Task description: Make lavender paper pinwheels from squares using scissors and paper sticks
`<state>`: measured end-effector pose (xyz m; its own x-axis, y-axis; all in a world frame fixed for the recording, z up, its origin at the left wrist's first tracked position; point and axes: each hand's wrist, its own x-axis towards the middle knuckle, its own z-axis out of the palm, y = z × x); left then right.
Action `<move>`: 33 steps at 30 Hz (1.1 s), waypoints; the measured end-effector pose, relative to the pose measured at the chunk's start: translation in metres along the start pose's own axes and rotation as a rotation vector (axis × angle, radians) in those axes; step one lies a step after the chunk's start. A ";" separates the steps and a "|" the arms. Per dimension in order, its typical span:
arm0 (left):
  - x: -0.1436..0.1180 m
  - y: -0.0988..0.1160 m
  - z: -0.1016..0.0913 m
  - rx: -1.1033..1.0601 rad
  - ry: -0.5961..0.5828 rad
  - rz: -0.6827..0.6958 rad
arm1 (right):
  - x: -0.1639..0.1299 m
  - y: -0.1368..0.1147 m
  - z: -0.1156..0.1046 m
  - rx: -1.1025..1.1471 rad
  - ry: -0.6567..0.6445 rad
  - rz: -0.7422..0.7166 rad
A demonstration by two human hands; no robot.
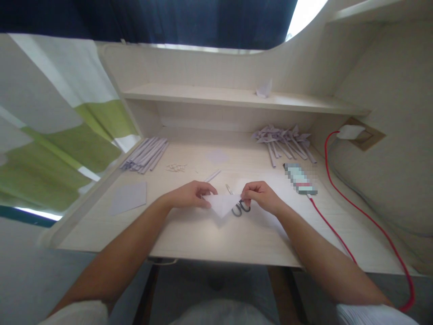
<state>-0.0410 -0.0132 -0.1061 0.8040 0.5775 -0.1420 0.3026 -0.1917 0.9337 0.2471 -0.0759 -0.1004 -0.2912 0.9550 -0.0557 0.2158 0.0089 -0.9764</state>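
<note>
A sheet of white paper (221, 205), folded to a triangle with its point toward me, is held between my two hands just above the desk. My left hand (191, 195) pinches its left corner, and my right hand (259, 195) pinches the right corner between thumb and fingers. Beneath the paper's right side lie scissors (237, 210) with dark handles, their blades partly hidden. A thin rolled paper stick (213, 176) rests just beyond my left hand.
Rolled paper sticks (145, 154) and paper sheets (130, 197) lie at left, near small pale pieces (176, 167). Paper pinwheels (284, 137) are piled at back right. A phone (300, 179) with a red cable (331, 228) lies at right. Above runs a shelf (203, 95).
</note>
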 end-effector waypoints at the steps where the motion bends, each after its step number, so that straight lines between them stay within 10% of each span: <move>1: 0.001 -0.001 0.002 -0.007 0.005 0.010 | 0.001 0.001 0.001 0.011 0.007 0.005; 20: 0.009 0.006 0.016 0.071 0.423 0.046 | 0.005 0.013 0.010 0.027 0.007 0.064; 33: 0.017 0.005 0.039 0.079 0.389 0.001 | -0.003 0.010 0.027 -0.304 0.032 -0.110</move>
<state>-0.0056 -0.0351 -0.1169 0.5551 0.8317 0.0080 0.3526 -0.2440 0.9034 0.2253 -0.0869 -0.1151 -0.3000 0.9522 0.0577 0.4545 0.1959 -0.8689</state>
